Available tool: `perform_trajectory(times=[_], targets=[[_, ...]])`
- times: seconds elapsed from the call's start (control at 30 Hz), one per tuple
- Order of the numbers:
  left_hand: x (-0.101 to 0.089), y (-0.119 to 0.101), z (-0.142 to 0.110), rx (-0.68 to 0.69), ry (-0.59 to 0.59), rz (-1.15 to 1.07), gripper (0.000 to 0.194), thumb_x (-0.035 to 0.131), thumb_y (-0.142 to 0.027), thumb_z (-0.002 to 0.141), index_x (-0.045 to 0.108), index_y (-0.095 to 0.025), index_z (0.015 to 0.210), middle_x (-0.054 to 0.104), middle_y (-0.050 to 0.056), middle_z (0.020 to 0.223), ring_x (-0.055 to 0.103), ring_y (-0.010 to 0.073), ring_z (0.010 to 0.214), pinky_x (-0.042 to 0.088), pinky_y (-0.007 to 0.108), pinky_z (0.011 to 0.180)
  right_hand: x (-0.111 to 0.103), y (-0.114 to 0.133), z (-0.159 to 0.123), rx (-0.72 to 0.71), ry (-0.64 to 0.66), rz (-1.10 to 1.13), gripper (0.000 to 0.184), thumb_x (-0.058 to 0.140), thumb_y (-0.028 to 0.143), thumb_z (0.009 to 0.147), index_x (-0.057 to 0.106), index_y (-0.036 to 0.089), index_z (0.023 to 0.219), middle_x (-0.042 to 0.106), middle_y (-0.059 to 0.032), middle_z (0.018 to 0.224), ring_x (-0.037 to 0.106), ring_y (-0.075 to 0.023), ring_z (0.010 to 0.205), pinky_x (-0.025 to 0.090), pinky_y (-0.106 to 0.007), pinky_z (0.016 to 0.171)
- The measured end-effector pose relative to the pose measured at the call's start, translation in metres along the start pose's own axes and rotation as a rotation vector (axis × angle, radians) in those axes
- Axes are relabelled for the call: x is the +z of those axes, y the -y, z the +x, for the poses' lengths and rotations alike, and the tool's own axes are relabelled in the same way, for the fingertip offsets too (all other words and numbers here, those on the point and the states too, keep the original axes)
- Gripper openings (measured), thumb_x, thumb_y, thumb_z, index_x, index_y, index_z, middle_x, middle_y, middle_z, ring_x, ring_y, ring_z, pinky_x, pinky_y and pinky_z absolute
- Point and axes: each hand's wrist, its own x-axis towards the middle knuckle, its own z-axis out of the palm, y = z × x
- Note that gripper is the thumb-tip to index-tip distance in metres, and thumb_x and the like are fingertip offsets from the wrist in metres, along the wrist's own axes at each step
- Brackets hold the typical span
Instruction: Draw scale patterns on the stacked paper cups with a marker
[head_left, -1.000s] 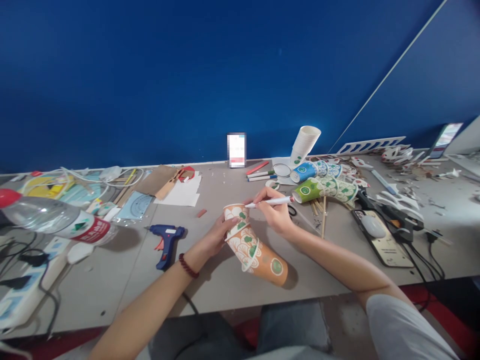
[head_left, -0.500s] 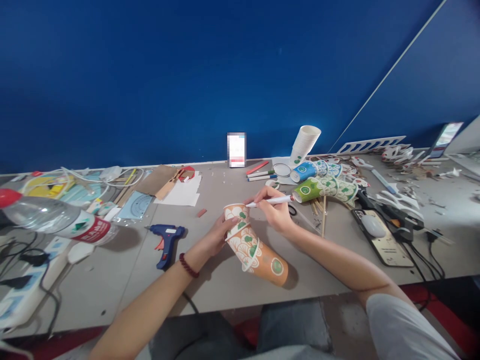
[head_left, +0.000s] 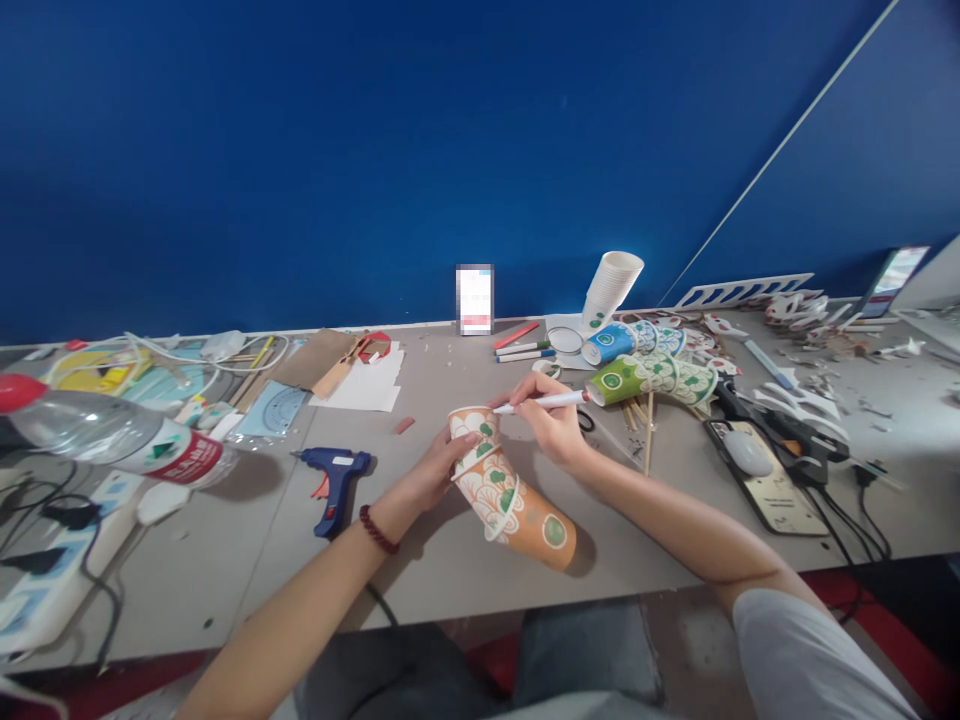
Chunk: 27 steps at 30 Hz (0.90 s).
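Orange patterned paper cups (head_left: 506, 490), joined in a bent row, lie on the table in front of me. My left hand (head_left: 442, 462) is closed around the far end of this row, thumb over the side. A white marker (head_left: 551, 401) with a red end is pinched in my right hand (head_left: 553, 425). Its tip is at the rim of the farthest orange cup; whether it touches cannot be made out. The inside of that cup is hidden from this angle.
A blue glue gun (head_left: 334, 485) lies to the left, near a large water bottle (head_left: 120, 435). Green cups (head_left: 649, 380), blue cups (head_left: 630, 340) and a white cup stack (head_left: 611, 290) are beyond my right hand. A phone (head_left: 765, 475) with a mouse on it lies right.
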Motion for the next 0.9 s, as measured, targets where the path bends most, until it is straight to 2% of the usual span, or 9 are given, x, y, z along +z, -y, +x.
perform_trajectory(times=[0.33, 0.63, 0.9], targets=[[-0.0002, -0.0002, 0.0003, 0.001, 0.002, 0.008, 0.065, 0.075, -0.044, 0.064, 0.056, -0.015, 0.119, 0.068, 0.012, 0.099, 0.065, 0.0263, 0.085, 0.048, 0.04, 0.079, 0.0027, 0.001, -0.0008, 0.017, 0.02, 0.013, 0.011, 0.053, 0.011, 0.069, 0.056, 0.021, 0.065, 0.067, 0.0022, 0.065, 0.068, -0.0187, 0.069, 0.05, -0.03, 0.065], [-0.0024, 0.0015, -0.0004, -0.009, -0.027, 0.001, 0.061, 0.076, -0.044, 0.063, 0.059, -0.012, 0.112, 0.07, 0.014, 0.095, 0.067, 0.0285, 0.084, 0.049, 0.042, 0.08, -0.001, -0.0034, 0.0033, 0.015, -0.016, 0.039, 0.01, 0.052, 0.013, 0.068, 0.054, 0.022, 0.064, 0.061, 0.004, 0.059, 0.069, -0.0192, 0.067, 0.051, -0.032, 0.067], [-0.0041, -0.0006, 0.0044, -0.021, 0.006, -0.159, 0.053, 0.075, -0.043, 0.064, 0.065, -0.012, 0.105, 0.071, 0.014, 0.096, 0.067, 0.0278, 0.087, 0.05, 0.041, 0.082, -0.0057, -0.0057, 0.0061, 0.006, -0.044, 0.026, 0.004, 0.056, 0.02, 0.069, 0.054, 0.023, 0.067, 0.058, 0.0033, 0.062, 0.068, -0.0205, 0.07, 0.053, -0.036, 0.072]])
